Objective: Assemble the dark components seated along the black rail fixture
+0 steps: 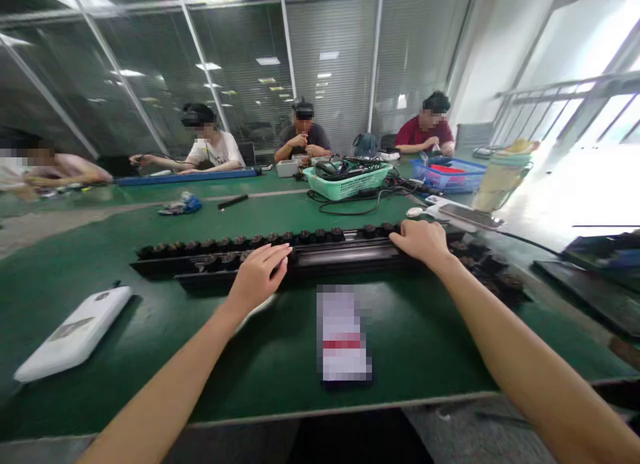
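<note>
Two long black rails lie side by side on the green table. The far rail (167,267) carries a row of small black round parts; the near rail (200,282) has a few at its left and a bare shiny channel in the middle. My left hand (261,275) rests on the near rail, its fingers stretched out over the round parts and its thumb a little apart. My right hand (424,241) bends over the rails' right part, thumb toward the left and fingertips mostly hidden. Further right is a cluster of dark round parts (480,261).
A phone (343,331) lies in front of the rails, a white device (75,334) at left. Behind are a green basket (347,183) of cables, a blue basket (450,177), another phone (470,215) and a cup (500,184). Several people sit across the table.
</note>
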Tool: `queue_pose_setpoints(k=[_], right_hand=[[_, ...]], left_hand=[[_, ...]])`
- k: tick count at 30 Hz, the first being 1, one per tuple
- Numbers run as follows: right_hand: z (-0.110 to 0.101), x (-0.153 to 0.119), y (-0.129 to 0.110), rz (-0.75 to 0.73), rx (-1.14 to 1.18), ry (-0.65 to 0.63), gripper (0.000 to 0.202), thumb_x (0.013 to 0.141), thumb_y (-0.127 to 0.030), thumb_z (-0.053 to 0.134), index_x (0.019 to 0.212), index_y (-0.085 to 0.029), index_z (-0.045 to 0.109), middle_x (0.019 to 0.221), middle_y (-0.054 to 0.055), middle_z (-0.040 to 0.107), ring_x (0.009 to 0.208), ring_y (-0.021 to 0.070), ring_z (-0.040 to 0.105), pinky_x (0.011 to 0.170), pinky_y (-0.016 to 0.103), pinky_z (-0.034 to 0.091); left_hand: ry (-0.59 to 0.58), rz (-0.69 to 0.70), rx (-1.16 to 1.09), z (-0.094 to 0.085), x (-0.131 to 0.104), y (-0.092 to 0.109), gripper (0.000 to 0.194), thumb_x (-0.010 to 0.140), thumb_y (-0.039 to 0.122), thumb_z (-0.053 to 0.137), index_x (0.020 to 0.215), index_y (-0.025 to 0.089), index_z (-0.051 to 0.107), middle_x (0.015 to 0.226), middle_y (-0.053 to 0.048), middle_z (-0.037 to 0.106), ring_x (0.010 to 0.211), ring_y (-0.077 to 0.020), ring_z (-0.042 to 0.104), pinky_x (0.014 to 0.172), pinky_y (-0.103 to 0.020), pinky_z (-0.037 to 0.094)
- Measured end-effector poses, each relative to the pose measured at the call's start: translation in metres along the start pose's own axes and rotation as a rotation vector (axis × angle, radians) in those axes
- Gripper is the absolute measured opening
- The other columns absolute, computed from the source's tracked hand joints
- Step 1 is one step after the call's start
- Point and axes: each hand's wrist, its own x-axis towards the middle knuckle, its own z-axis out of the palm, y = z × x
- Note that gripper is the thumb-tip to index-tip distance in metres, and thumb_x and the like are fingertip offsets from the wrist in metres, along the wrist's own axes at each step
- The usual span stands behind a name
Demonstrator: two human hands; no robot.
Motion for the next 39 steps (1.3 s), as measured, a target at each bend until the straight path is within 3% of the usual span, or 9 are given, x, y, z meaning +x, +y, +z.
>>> queue_pose_setpoints(k=[4, 39], right_hand=[[-0.0004, 0.0007, 0.0010, 0.005, -0.004, 0.003, 0.051, 0.093, -0.047, 0.041, 0.108, -0.012, 0.075, 0.101, 0.021, 0.076, 0.101, 0.0347, 0.070, 0.087, 0.042, 0.042], [0.0035, 0.0062, 0.0079, 0.032, -0.005, -0.007, 0.052, 0.093, -0.047, 0.041, 0.109, -0.012, 0.076, 0.102, 0.021, 0.076, 0.102, 0.0343, 0.069, 0.089, 0.042, 0.042]], left_hand=[[-0.003, -0.015, -0.012, -0.0032, -0.0003, 0.0015, 0.037, 0.102, 0.031, 0.046, 0.125, 0.020, 0.072, 0.129, -0.008, 0.073, 0.117, -0.0230, 0.070, 0.112, -0.048, 0.051], [-0.001, -0.021, -0.007, -0.0063, 0.0018, 0.0056, 0.036, 0.101, 0.031, 0.046, 0.124, 0.021, 0.073, 0.128, -0.008, 0.073, 0.116, -0.0228, 0.070, 0.112, -0.048, 0.050]])
